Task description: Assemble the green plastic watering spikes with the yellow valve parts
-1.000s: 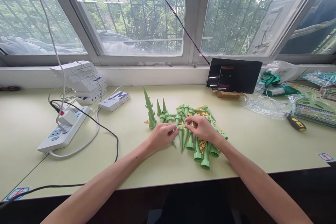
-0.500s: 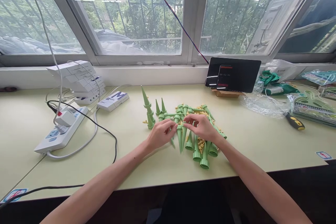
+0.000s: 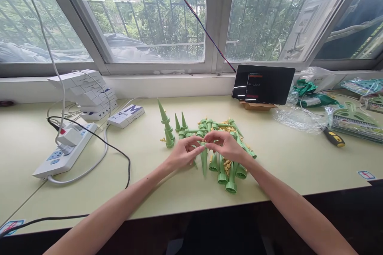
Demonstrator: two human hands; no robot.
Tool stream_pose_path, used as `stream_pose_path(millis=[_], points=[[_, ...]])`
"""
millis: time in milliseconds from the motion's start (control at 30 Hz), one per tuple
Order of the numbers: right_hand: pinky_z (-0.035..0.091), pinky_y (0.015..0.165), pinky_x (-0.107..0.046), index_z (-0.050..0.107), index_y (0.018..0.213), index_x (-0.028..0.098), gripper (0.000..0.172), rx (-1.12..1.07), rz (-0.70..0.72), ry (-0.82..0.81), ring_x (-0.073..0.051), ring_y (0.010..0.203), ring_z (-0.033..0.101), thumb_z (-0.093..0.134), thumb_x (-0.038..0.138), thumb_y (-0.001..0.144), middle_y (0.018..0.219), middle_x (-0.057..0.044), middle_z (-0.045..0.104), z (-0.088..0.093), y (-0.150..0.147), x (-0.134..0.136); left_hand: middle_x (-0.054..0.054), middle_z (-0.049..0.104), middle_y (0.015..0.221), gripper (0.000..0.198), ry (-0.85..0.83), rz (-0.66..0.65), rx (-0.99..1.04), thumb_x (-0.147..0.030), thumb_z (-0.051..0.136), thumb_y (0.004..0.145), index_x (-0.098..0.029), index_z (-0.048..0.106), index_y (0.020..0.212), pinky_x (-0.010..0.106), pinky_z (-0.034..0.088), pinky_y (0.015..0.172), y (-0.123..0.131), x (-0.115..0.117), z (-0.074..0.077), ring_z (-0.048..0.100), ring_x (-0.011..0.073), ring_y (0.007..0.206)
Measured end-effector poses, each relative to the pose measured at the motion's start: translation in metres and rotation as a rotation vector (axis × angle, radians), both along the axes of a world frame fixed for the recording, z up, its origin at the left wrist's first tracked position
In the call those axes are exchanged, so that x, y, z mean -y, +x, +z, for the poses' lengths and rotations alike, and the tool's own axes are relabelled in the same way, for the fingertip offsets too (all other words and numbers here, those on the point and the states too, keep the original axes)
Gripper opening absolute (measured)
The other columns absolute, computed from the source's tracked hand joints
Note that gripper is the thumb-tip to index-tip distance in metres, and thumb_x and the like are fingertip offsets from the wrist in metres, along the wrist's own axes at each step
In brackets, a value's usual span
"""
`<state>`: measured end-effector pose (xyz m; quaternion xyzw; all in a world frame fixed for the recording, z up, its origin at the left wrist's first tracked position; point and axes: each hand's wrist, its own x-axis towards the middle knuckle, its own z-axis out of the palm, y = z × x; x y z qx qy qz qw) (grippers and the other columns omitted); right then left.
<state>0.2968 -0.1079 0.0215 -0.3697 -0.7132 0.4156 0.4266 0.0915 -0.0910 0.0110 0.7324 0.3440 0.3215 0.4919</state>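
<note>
My left hand (image 3: 184, 152) is closed, thumb and fingers pinched at the top of a green plastic watering spike (image 3: 204, 163) whose tip points toward me. Opposite it, my right hand (image 3: 225, 146) is curled with its fingertips meeting at the same top end. A bit of a small yellow valve (image 3: 204, 140) shows between the fingertips; the fingers partly hide it. Under and behind the hands lies a pile of green spikes (image 3: 222, 175) mixed with loose yellow valves (image 3: 229, 165). On the left, a stack of nested spikes (image 3: 165, 121) stands upright, beside two smaller upright tips (image 3: 180, 121).
To the left are a power strip (image 3: 67, 151) with cables, stacked white boxes (image 3: 86, 93) and one separate box (image 3: 127, 116). At the back, a black tablet (image 3: 269, 83) leans on a cardboard stand. A yellow-black handled tool (image 3: 334, 137) and plastic-wrapped packs (image 3: 356, 121) lie right.
My hands have come together, fingertips now meeting at the top of one spike. A second spike tip beside it no longer shows. The view has shifted slightly.
</note>
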Motion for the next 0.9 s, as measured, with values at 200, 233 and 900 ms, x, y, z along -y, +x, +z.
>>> stream_pose_path(millis=[200, 233, 900], points=[[0.056, 0.075, -0.031, 0.068, 0.097, 0.018, 0.017, -0.039, 0.037, -0.004, -0.017, 0.083, 0.065, 0.066, 0.033, 0.087, 0.093, -0.005, 0.068, 0.0003, 0.0007, -0.0002, -0.004, 0.057, 0.061, 0.039, -0.093, -0.030, 0.038, -0.043, 0.063, 0.087, -0.017, 0.062, 0.115, 0.018, 0.038, 0.038, 0.0006, -0.0013, -0.0008, 0.048, 0.0061, 0.038], [0.056, 0.075, -0.031, 0.068, 0.097, 0.019, 0.018, -0.037, 0.041, -0.002, -0.017, 0.083, 0.065, 0.066, 0.033, 0.087, 0.094, -0.006, 0.068, 0.0001, 0.0009, -0.0004, -0.004, 0.057, 0.062, 0.038, -0.098, -0.029, 0.048, -0.043, 0.064, 0.087, -0.017, 0.062, 0.115, 0.018, 0.038, 0.038, 0.0006, -0.0013, -0.0008, 0.048, 0.0060, 0.038], [0.048, 0.057, -0.030, 0.064, 0.088, 0.020, 0.014, 0.176, -0.261, 0.132, -0.013, 0.055, 0.054, 0.057, 0.032, 0.090, 0.084, -0.004, 0.070, -0.0051, 0.0034, -0.0060, -0.004, 0.054, 0.055, 0.034, -0.032, 0.138, 0.083, -0.044, 0.068, 0.083, -0.015, 0.062, 0.101, 0.018, 0.036, 0.038, -0.0039, -0.0054, 0.0054, 0.047, 0.0070, 0.041]])
